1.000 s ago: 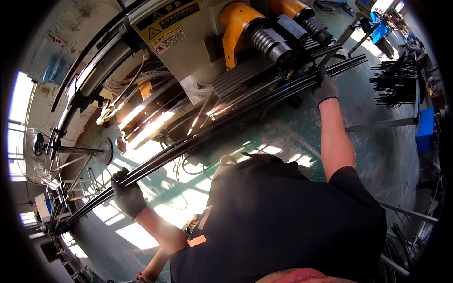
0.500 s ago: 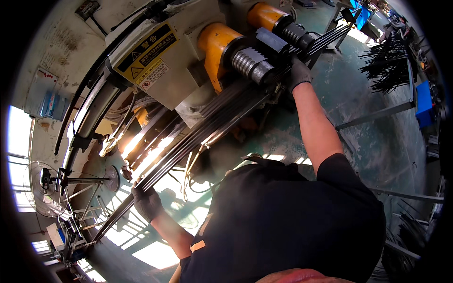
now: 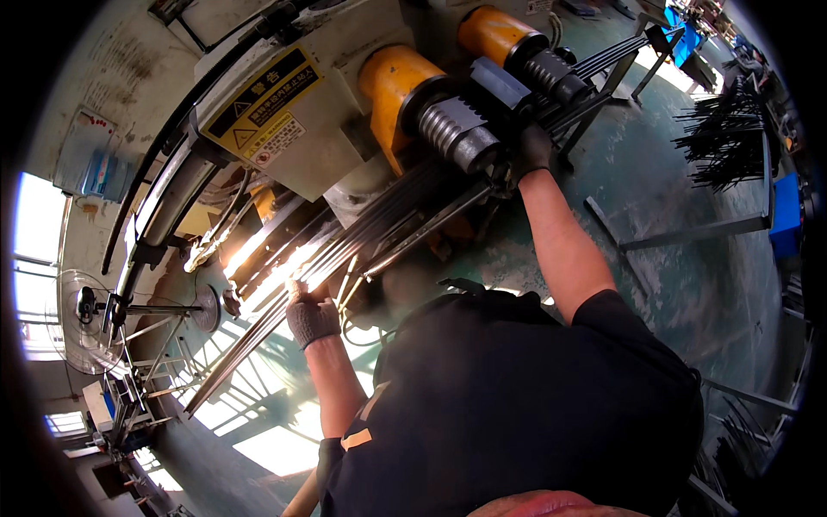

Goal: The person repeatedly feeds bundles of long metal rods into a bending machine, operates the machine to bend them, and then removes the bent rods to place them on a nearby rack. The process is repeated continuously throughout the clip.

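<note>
The gloved left grip (image 3: 313, 320) touches the long dark rods (image 3: 239, 357), which slope from below-left of it up toward the right grip (image 3: 531, 151); glare hides whether it pinches them; the right one lies in shadow beside a ribbed roller (image 3: 458, 129), its closure impossible to tell; an orange housing (image 3: 392, 86) stands up-left of it

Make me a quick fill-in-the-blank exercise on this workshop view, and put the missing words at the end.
The left hand, at the long bars, and the right hand, near the ridged cylinders, both wear ____.
The two rounded housings behind those cylinders are coloured ____.
The fan stands toward the picture's ____ edge.

Missing words: gloves; orange; left.
</note>
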`<state>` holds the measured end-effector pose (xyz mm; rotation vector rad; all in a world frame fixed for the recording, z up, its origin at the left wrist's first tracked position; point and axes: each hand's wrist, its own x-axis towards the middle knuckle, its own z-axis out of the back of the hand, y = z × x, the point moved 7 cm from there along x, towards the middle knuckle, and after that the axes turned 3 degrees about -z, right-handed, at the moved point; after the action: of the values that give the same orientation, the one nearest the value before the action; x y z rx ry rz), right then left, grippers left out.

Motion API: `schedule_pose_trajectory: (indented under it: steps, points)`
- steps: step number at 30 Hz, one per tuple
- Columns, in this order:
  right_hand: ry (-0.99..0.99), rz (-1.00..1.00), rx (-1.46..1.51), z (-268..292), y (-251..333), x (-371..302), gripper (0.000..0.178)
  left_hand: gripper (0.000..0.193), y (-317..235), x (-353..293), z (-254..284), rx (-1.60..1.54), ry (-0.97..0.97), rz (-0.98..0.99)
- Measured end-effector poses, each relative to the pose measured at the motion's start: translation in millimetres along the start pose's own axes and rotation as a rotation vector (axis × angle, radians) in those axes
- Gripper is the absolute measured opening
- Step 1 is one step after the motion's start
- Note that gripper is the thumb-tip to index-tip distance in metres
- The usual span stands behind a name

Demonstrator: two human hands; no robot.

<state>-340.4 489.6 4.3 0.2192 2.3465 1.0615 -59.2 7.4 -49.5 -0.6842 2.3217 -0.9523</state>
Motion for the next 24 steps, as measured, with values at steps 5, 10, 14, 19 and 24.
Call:
schedule_pose_trajectory:
  steps: [5, 10, 14, 19, 24]
  points:
    - [-0.002, 0.114, -0.493, 11, 4, 21, 0.044, 0.029, -2, -19, -51, 1.032, 0.187, -0.275]
    - [0.044, 0.386, -0.662, 21, 4, 55, 0.047, 0.031, -49, 9, 10, -0.280, -0.188, -0.060]
    - [-0.032, 0.284, -0.585, 1, 14, 11, 0.031, 0.029, -75, 19, 58, -0.249, -0.398, -0.123]
    - [0.048, 0.309, -0.890, 0, 18, 9, 0.031, 0.023, -61, 14, 8, -0.318, -0.258, -0.163]
    - [0.093, 0.885, -1.731, -10, 16, 12, 0.029, 0.030, -22, -1, -23, -0.270, -0.214, -0.122]
